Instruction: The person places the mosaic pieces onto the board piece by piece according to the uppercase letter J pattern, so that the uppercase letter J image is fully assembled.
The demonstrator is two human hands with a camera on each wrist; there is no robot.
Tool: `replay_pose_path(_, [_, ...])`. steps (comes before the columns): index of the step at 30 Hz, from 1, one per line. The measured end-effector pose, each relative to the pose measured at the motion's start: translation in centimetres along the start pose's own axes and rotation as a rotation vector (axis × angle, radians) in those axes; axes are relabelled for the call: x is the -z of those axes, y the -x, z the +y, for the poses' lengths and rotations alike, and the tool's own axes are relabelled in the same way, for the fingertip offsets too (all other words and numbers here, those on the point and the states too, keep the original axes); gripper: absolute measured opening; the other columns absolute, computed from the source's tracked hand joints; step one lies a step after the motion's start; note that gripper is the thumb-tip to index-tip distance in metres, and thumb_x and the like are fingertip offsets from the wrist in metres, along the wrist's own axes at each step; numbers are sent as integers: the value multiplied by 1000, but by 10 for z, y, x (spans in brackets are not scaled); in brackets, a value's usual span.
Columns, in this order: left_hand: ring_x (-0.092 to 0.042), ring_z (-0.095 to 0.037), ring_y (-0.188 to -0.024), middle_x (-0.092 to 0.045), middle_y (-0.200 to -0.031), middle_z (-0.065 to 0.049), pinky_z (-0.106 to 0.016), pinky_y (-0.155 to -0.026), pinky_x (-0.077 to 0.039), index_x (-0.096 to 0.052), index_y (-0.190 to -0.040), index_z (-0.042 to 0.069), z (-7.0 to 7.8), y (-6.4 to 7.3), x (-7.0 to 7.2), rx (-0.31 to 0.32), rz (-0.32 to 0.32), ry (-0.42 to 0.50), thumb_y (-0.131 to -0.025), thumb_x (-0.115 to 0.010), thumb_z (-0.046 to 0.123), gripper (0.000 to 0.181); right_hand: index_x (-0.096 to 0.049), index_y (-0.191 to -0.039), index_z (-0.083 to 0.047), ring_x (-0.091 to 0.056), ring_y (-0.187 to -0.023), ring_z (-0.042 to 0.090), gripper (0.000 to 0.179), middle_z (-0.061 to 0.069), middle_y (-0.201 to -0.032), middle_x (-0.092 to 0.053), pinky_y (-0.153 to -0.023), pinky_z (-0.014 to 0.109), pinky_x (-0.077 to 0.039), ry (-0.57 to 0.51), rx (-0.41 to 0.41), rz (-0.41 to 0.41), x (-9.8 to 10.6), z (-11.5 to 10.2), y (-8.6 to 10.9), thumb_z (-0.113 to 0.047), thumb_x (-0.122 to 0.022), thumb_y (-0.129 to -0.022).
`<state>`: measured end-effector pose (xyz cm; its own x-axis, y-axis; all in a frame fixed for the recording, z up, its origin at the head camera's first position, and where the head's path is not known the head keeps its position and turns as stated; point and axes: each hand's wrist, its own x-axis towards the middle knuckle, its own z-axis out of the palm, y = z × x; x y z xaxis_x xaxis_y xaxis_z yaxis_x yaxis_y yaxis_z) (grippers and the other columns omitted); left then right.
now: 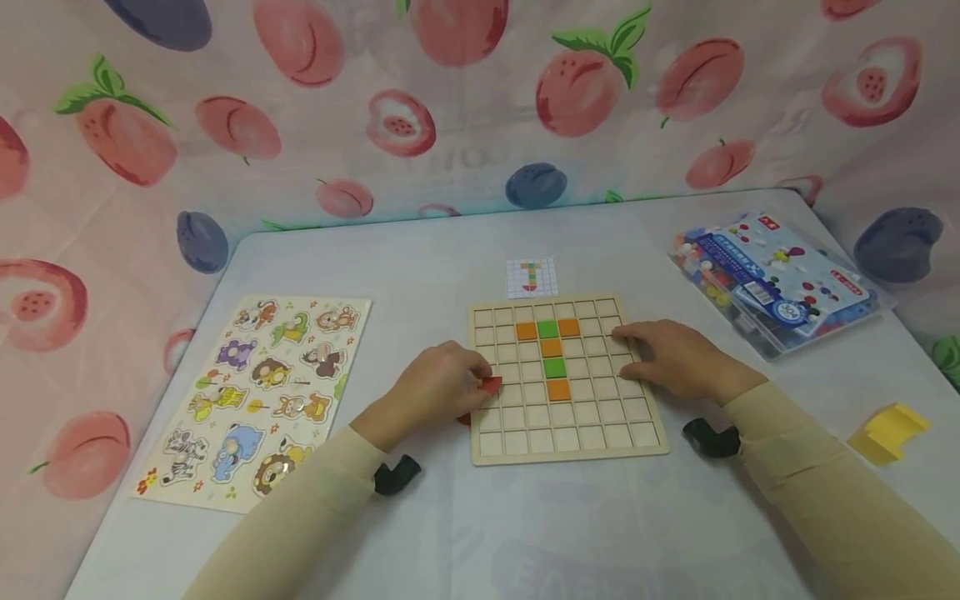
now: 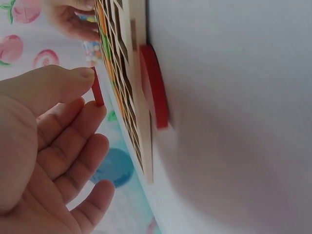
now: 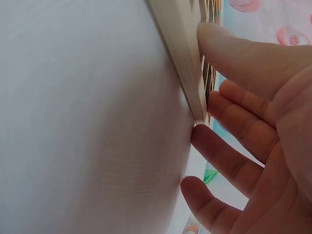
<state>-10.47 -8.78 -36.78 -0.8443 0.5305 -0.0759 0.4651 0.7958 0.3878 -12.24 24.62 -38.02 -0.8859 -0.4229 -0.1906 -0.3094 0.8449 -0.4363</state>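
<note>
A wooden grid board (image 1: 517, 457) lies on the table, with orange and green square tiles (image 1: 554, 367) set in a T shape. Over its left edge, my left hand (image 1: 438, 383) pinches a small red piece (image 2: 97, 87) between thumb and fingertip, its other fingers loosely bent. A second red piece (image 2: 155, 87) with a curved side lies against the board's left edge, mostly covered by the hand in the head view. At the board's right edge, my right hand (image 1: 678, 357) rests its thumb and fingertips, fingers spread and relaxed.
Behind the board lies a small pattern card (image 1: 532, 277). An animal puzzle board (image 1: 300, 383) is on the left, partly under the left sleeve. At the back right sits a clear plastic box (image 1: 780, 283) of colourful pieces. A yellow object (image 1: 889, 433) lies beside the right sleeve.
</note>
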Motion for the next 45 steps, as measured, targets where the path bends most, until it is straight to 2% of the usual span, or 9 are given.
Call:
replay_pose_path(2, [-54,-12,-80,-66,-74,10,-26,-69,-46,-77,-93,13,3,-1,-3,-24,6,6,-90,-75,26,13,-54,-140,1,-47,-128,47,57,27,-139,-53,-106,60,-35,1,-2,-1,0,0,0,-24,-73,-93])
replay_pose_path(4, [-54,-12,-80,-68,-81,9,-27,-69,-47,-77,-93,14,6,-2,-5,-29,3,23,-90,-75,25,12,-54,-140,1,-47,-128,48,57,27,-139,-53,-106,60,-35,1,-4,1,-1,1,0,-24,-73,-92])
replay_pose_path(9, [-57,-14,-84,-70,-84,8,-28,-74,-48,-78,-94,15,16,-5,-12,-59,-16,26,-91,-73,26,12,-54,-140,1,-47,-129,48,57,27,-139,-53,-107,60,-35,1,-4,2,-1,1,0,-25,-73,-92])
replay_pose_path(15, [-58,-14,-82,-70,-81,7,-27,-73,-48,-78,-91,14,26,-7,-16,-144,6,24,-91,-73,25,12,-54,-140,1,-47,-128,47,57,27,-139,-53,-106,60,-35,-1,2,6,-1,1,0,-25,-73,-93])
replay_pose_path(19, [-60,-14,-81,-72,-84,6,-26,-71,-49,-78,-91,12,30,-8,-19,-225,15,30,-92,-73,22,11,-53,-141,2,-46,-129,47,58,27,-139,-53,-107,60,-34,-8,-1,3,-1,1,0,-25,-72,-93])
replay_pose_path(22, [-62,-15,-83,-73,-86,6,-26,-72,-50,-78,-92,12,33,-9,-21,-258,17,19,-91,-73,20,10,-52,-141,2,-45,-130,47,58,26,-140,-53,-108,60,-33,-13,-5,-2,-1,0,0,-25,-72,-93])
replay_pose_path(30, [-59,-12,-84,-72,-88,7,-25,-73,-48,-78,-95,14,44,-13,-23,-227,-24,-15,-90,-74,21,10,-53,-141,1,-45,-130,47,58,26,-140,-52,-108,60,-34,-6,-11,-9,-1,0,-1,-26,-72,-93])
replay_pose_path(35, [-59,-10,-87,-71,-91,9,-24,-78,-48,-78,-100,15,50,-15,-26,-208,-53,-34,-90,-73,22,13,-53,-141,1,-46,-130,47,59,26,-140,-53,-107,60,-34,8,-11,-4,-1,0,-1,-26,-72,-93])
replay_pose_path(45, [-60,-10,-85,-69,-87,9,-25,-79,-48,-77,-98,15,55,-19,-29,-227,-56,-41,-89,-74,19,11,-53,-141,1,-46,-130,47,59,26,-140,-53,-107,60,-35,10,-17,-5,-2,1,-2,-27,-73,-93])
